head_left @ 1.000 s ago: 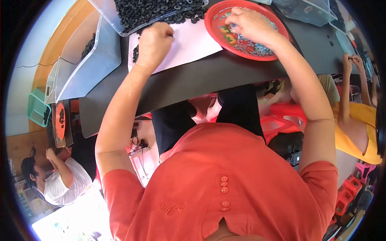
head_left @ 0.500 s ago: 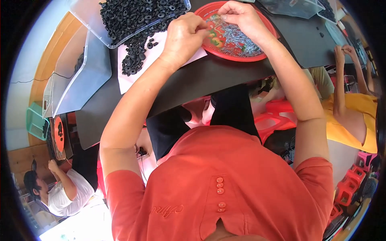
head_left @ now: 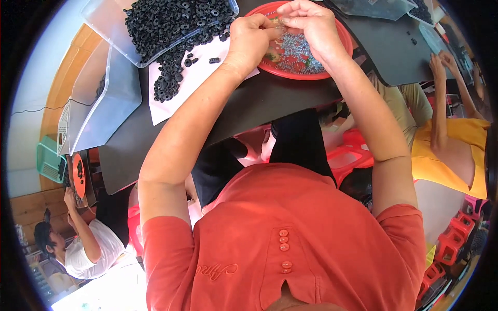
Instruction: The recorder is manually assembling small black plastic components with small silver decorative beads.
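Note:
My left hand (head_left: 253, 41) is closed in a pinch over the left side of a round red tray (head_left: 301, 76). My right hand (head_left: 317, 30), also with thumb and forefinger together, meets it above the tray. Whatever lies between the fingertips is too small to make out. Many small silvery metal pieces (head_left: 302, 49) cover the tray's patterned bottom. Left of my left wrist, a single black part (head_left: 214, 60) sits on a pale sheet of paper (head_left: 199, 78). A heap of similar black parts (head_left: 167, 85) lies on that sheet too.
A clear bin (head_left: 101, 23) tipped toward the paper holds many black parts. Another translucent bin (head_left: 111, 106) stands at the table's left. More bins (head_left: 371, 8) are at the far right. One person in yellow (head_left: 451, 155) sits right, another in white (head_left: 91, 251) left.
My left hand has moved right, away from the paper, and now meets my right hand over the tray. A single black part now shows on the paper beside my left wrist.

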`<state>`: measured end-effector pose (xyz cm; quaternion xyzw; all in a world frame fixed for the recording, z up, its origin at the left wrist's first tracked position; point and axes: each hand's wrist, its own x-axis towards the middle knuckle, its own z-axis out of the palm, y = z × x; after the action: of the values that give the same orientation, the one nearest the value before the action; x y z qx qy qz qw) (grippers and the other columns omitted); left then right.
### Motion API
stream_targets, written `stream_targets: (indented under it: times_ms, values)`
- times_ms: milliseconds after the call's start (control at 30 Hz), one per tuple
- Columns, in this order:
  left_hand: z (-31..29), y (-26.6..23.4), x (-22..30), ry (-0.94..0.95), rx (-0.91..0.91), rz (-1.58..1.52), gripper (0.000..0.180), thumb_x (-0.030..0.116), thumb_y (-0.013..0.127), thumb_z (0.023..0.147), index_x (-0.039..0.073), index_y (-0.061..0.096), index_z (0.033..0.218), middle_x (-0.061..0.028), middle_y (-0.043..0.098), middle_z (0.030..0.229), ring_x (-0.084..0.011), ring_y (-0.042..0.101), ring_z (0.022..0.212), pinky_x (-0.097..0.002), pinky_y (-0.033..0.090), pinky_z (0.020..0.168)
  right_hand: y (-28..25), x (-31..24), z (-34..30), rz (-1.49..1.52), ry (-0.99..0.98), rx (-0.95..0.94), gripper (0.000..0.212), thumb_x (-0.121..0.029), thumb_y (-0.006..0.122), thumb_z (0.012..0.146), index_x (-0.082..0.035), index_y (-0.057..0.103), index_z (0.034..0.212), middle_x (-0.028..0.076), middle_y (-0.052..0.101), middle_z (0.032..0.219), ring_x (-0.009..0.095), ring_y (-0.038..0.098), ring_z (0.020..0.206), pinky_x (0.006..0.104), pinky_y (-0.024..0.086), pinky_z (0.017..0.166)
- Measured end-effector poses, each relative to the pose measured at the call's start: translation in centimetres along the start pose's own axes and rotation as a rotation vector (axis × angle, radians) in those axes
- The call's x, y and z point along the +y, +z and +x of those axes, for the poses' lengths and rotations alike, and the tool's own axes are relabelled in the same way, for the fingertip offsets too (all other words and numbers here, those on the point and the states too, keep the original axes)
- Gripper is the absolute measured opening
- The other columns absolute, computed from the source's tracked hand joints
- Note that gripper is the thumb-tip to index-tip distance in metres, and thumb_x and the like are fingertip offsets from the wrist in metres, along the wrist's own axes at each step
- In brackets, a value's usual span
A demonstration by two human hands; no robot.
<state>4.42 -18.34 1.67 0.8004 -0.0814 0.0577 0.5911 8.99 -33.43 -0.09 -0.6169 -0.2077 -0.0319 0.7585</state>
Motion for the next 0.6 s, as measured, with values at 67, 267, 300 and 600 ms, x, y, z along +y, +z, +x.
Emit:
stream_targets:
  times_ms: [67, 267, 300, 600]
  values:
    - [-0.1, 0.0, -0.1, -0.020, 0.006, -0.069, 0.017, 0.010, 0.075, 0.076, -0.002, 0.068, 0.086, -0.0053, 0.067, 0.073, -0.0089, 0.059, 0.063, -0.0232, 0.047, 0.057, 0.0, -0.2, -0.1, 0.048, 0.009, 0.026, 0.014, 0.008, 0.059, 0.077, 0.001, 0.065, 0.088, 0.008, 0.067, 0.081, 0.014, 0.063, 0.074, 0.0237, 0.048, 0.070]
    - [-0.3, -0.2, 0.1, -0.004, 0.023, -0.060, 0.013, 0.009, 0.071, 0.080, -0.001, 0.069, 0.088, -0.0048, 0.068, 0.075, -0.0092, 0.060, 0.064, -0.0230, 0.048, 0.060, 0.5, -1.0, -0.6, -0.016, -0.006, 0.035, 0.014, 0.008, 0.058, 0.076, 0.002, 0.065, 0.088, 0.008, 0.067, 0.079, 0.013, 0.062, 0.072, 0.0236, 0.048, 0.068]
    - [0.0, -0.5, -0.3, 0.026, 0.033, -0.019, 0.013, 0.009, 0.071, 0.081, -0.001, 0.068, 0.089, -0.0052, 0.068, 0.076, -0.0095, 0.060, 0.064, -0.0233, 0.049, 0.061, 0.6, -1.2, -0.7, -0.015, -0.007, 0.030, 0.014, 0.008, 0.058, 0.076, 0.002, 0.065, 0.088, 0.008, 0.067, 0.079, 0.013, 0.062, 0.072, 0.0236, 0.048, 0.068]
    - [-2.1, -2.2, 0.4, -0.088, -0.012, -0.413, 0.014, 0.009, 0.061, 0.090, -0.004, 0.066, 0.089, -0.0120, 0.068, 0.077, -0.0154, 0.062, 0.061, -0.0250, 0.047, 0.053, 3.7, -3.4, -2.0, -0.162, -0.193, -0.019, 0.014, 0.004, 0.062, 0.078, 0.002, 0.066, 0.091, 0.006, 0.067, 0.080, 0.011, 0.062, 0.075, 0.0221, 0.048, 0.069]
